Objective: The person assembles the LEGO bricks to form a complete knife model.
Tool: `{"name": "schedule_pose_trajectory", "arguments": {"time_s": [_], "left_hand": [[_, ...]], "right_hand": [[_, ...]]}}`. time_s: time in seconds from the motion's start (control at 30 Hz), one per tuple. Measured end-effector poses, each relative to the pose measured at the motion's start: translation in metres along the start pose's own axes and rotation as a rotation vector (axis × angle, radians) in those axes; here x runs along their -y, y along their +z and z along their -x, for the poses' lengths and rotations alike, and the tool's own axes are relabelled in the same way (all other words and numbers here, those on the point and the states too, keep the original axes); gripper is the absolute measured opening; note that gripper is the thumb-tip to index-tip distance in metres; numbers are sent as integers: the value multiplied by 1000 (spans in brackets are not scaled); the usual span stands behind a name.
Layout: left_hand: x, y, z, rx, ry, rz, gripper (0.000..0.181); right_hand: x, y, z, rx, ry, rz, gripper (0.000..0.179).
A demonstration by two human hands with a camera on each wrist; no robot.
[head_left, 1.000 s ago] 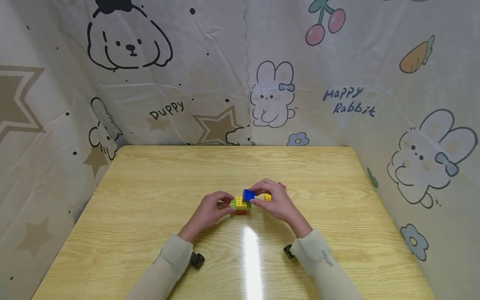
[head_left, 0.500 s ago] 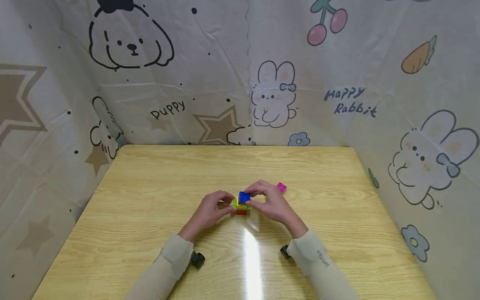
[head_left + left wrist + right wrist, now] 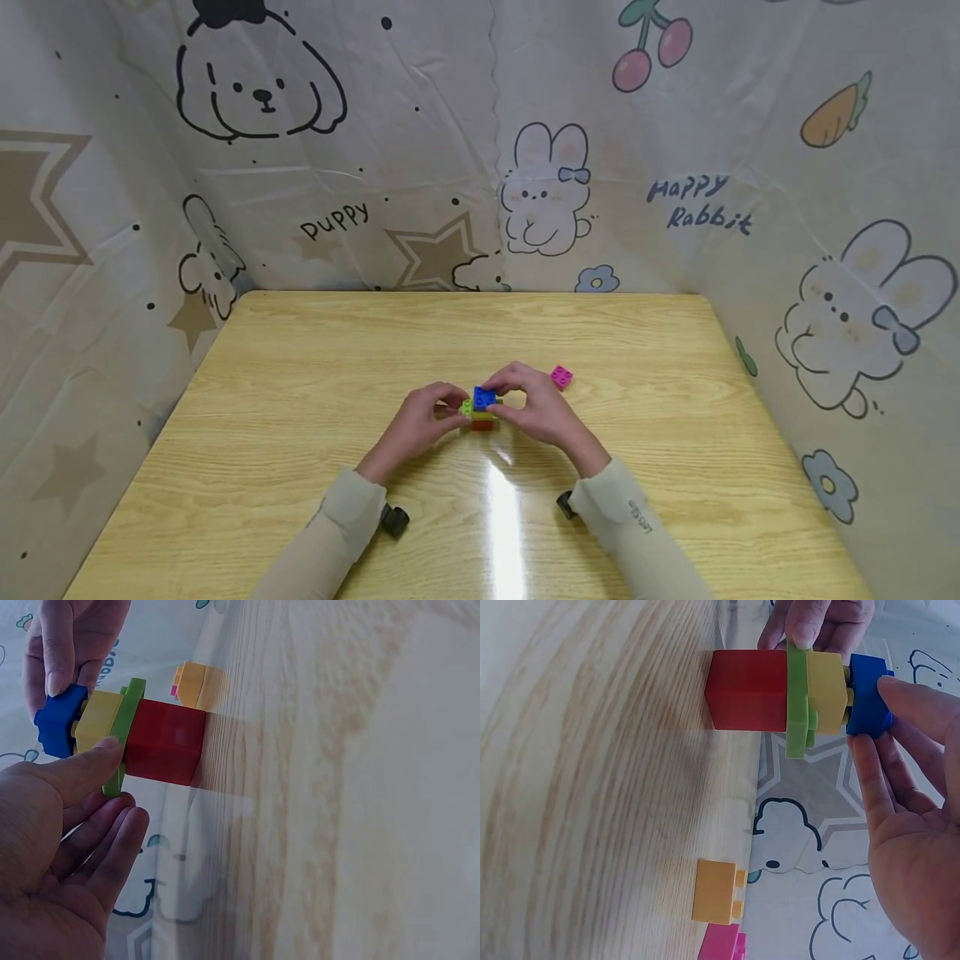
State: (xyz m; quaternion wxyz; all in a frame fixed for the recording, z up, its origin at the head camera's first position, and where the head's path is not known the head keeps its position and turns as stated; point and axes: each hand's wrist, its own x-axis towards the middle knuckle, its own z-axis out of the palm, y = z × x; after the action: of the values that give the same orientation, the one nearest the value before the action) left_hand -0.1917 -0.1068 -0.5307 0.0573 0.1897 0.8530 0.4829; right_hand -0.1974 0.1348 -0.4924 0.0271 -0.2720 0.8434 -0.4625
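A small stack of toy building bricks stands on the table: a red brick [image 3: 748, 690] at the bottom, a green plate [image 3: 797, 701] above it, then a yellow brick [image 3: 826, 691]. My left hand [image 3: 426, 418] pinches the green plate at its end between thumb and fingers. Above the stack, my right hand [image 3: 538, 408] holds a blue brick [image 3: 484, 398] between thumb and fingers. In the right wrist view the yellow brick's studs still show in a narrow gap under the blue brick [image 3: 868, 695]. The blue brick lines up roughly over the yellow one.
A loose pink brick [image 3: 562, 377] lies on the wooden table [image 3: 337, 350] beyond my right hand. An orange-yellow brick [image 3: 715, 891] lies beside it, mostly hidden by the right hand in the head view. A patterned cloth [image 3: 420, 167] surrounds the table.
My right hand has moved left and slightly down, bringing the blue brick from the stack's right side to over the yellow brick. The left hand has stayed in place.
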Motion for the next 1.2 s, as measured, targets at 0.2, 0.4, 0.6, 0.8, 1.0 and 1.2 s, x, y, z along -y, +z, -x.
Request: {"name": "schedule_pose_trajectory", "arguments": {"time_s": [0.2,0.4,0.6,0.8,1.0,1.2], "left_hand": [[-2,0,0,2,-7,-1,30],[-4,0,1,2,-12,-4,28],[-3,0,1,-8,-2,-11,28],[-1,1,0,-12,12,-16,29],[-2,0,0,-8,13,-7,29],[-1,0,1,-9,11,-4,28]], "right_hand": [[2,0,-1,4,-9,30,27],[3,0,-1,11,-3,50,27],[3,0,-1,14,14,45,28],[0,1,-1,25,26,19,29],[-4,2,1,24,36,-10,31],[-8,4,2,15,49,-31,32]]}}
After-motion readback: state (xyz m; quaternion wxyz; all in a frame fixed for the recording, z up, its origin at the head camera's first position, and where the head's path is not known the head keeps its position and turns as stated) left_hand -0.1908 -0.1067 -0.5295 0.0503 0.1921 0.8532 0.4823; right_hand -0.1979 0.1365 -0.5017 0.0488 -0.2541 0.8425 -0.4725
